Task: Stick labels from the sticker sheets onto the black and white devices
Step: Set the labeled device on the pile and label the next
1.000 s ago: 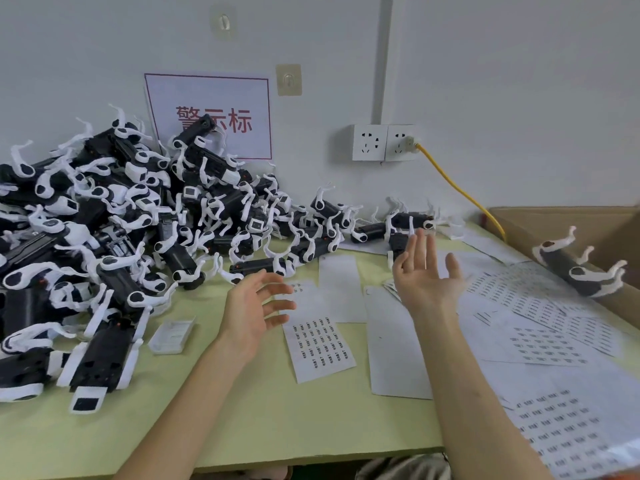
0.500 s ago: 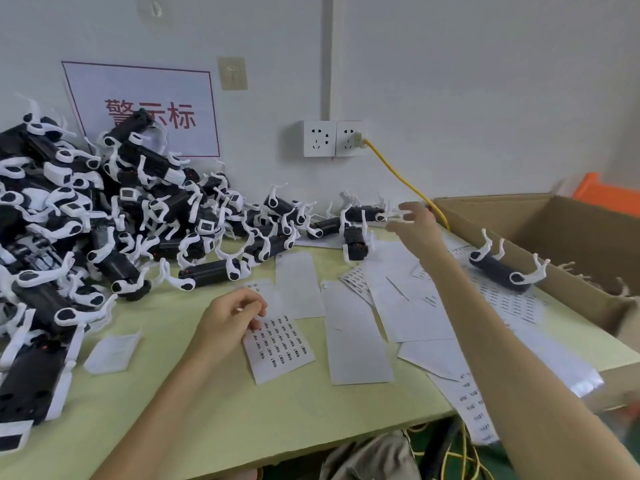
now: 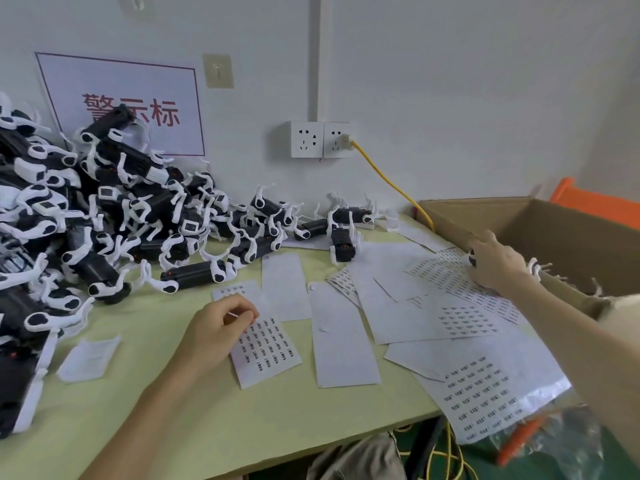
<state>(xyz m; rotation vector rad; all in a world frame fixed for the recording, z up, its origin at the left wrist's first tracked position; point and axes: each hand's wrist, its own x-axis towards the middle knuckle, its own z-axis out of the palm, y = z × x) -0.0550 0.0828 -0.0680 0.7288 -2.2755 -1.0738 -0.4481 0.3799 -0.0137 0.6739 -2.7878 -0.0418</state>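
The right hand point(image 3: 498, 263) grips a black and white device point(image 3: 532, 266), fingers curled round it, at the near edge of the cardboard box point(image 3: 571, 237), out at 2 o'clock from the person; the hand hides most of the device. The left hand point(image 3: 218, 323) has bent fingers and pinches the top of a sticker sheet point(image 3: 270, 351), which lies flat on the green table point(image 3: 173, 410) at 12 o'clock. A big pile of devices point(image 3: 104, 220) sits at 10 o'clock by the wall, and more paper sheets point(image 3: 478, 393) lie spread between the hands and out to 3 o'clock.
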